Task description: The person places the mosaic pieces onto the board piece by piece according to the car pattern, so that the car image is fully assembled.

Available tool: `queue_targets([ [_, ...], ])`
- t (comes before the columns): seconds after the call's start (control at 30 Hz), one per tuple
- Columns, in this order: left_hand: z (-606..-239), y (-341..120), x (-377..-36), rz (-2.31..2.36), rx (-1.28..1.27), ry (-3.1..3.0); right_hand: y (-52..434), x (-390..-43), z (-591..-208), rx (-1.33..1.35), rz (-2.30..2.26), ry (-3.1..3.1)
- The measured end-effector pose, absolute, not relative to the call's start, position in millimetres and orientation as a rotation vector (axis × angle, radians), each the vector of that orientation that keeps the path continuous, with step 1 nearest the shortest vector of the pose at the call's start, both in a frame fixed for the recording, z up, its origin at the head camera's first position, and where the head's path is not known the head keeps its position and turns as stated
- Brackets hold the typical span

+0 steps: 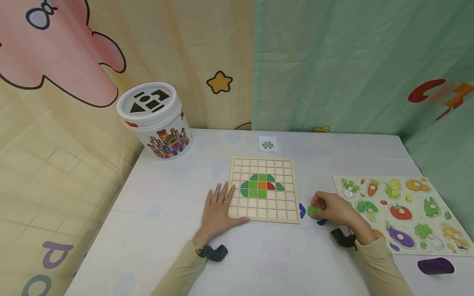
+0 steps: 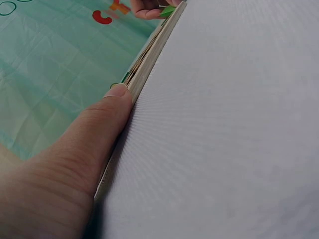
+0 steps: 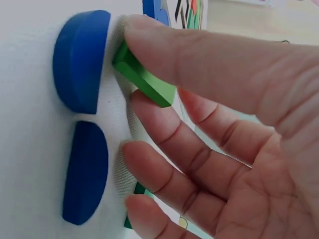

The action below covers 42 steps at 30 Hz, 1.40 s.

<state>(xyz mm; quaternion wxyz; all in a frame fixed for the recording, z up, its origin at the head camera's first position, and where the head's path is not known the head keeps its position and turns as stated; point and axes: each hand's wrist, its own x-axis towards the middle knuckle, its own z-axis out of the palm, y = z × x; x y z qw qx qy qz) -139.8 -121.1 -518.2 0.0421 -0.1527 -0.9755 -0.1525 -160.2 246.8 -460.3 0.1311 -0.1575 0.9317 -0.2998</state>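
White table [image 1: 259, 255]: right hand [image 1: 335, 209] pinches green block [image 1: 313, 210]; left hand [image 1: 219, 209] flat on grid board [image 1: 263, 190].

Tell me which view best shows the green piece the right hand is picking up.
The right wrist view: the green piece fills the frame, pinched by the right hand beside two blue pieces. The head view shows it small; the left wrist view shows only a sliver.

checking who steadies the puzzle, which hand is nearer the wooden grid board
Left. The left hand lies flat on the table with its fingers against the wooden grid board at its near left corner. The right hand is off the board's right edge, pinching a green piece.
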Motion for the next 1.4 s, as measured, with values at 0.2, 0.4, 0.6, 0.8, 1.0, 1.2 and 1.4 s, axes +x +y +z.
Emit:
queue_targets([
  [0.2, -518.8, -121.3, -140.8, -0.458, -0.467, -2.991, 249.8, -159.7, -460.2, -0.529, -0.917, 2.748],
  [0.4, -518.5, -122.1, -141.4, -0.454, -0.473, -2.988, 246.7, -162.9, -459.1, -0.579, -0.973, 2.814],
  [0.6, -518.6, -123.0, -141.5, -0.452, -0.476, -2.981, 226.5, -170.4, -458.7, -0.641, -1.085, 2.858],
  [0.8, -518.1, -122.2, -140.7, -0.472, -0.478, -2.986, 199.7, -177.9, -457.4, -0.632, -1.09, 2.861],
  [1.0, -517.2, -121.9, -140.4, -0.464, -0.475, -2.983, 176.0, -184.4, -456.1, -0.66, -1.096, 2.84],
  [1.2, -516.8, -121.5, -140.4, -0.473, -0.472, -2.995, 159.8, -191.6, -458.6, -0.656, -1.051, 2.848],
  [1.4, -516.1, -120.6, -140.3, -0.457, -0.479, -2.989, 152.9, -197.1, -461.8, -0.716, -0.997, 2.865],
])
